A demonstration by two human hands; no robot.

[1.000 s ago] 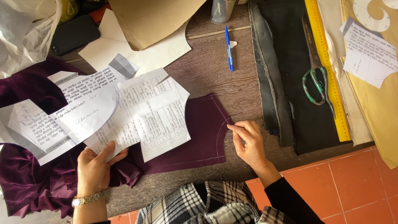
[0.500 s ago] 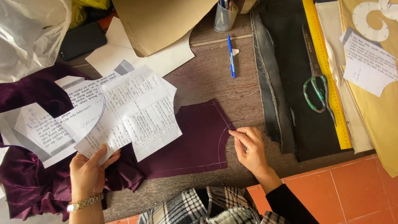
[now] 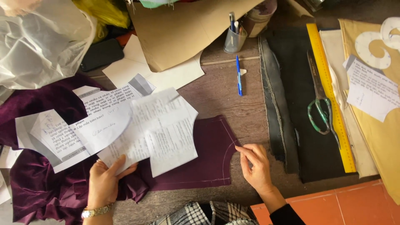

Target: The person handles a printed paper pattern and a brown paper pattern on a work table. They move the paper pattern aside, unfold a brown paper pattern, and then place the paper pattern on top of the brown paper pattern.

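Change from the preceding view: the sheaf of white printed paper pattern pieces [image 3: 141,133] has been drawn down and toward the left hand [image 3: 104,181], so that more of the dark wooden worktop [image 3: 216,93] shows above it; the right hand [image 3: 256,164] has kept its place at the cloth edge.

Left hand: partly closed, thumb on top and fingers beneath, pinching the lower edge of the paper pattern pieces, which fan up and outward from it. A gold-coloured wristwatch [image 3: 96,211] sits on its wrist. Under and to the left of this hand lies crumpled purple velvet fabric [image 3: 46,191].

Right hand: loosely curled, index finger extended, its fingertips touching the curved chalk-marked edge of the flat purple velvet cut panel [image 3: 208,154]. The panel lies flat on the worktop between the two hands, partly covered by the papers on the left-hand side.

Beyond the right hand: a blue ballpoint pen [image 3: 238,76] lies on the worktop, with a clear pen cup [image 3: 234,39] above it. To the right of that hand lies a folded black cloth [image 3: 291,96], bearing green-handled scissors [image 3: 321,108] and, just beside them, a long yellow ruler [image 3: 331,98]. Above the left hand are a brown cardboard pattern sheet [image 3: 179,29] and a clear crumpled plastic bag [image 3: 41,46].
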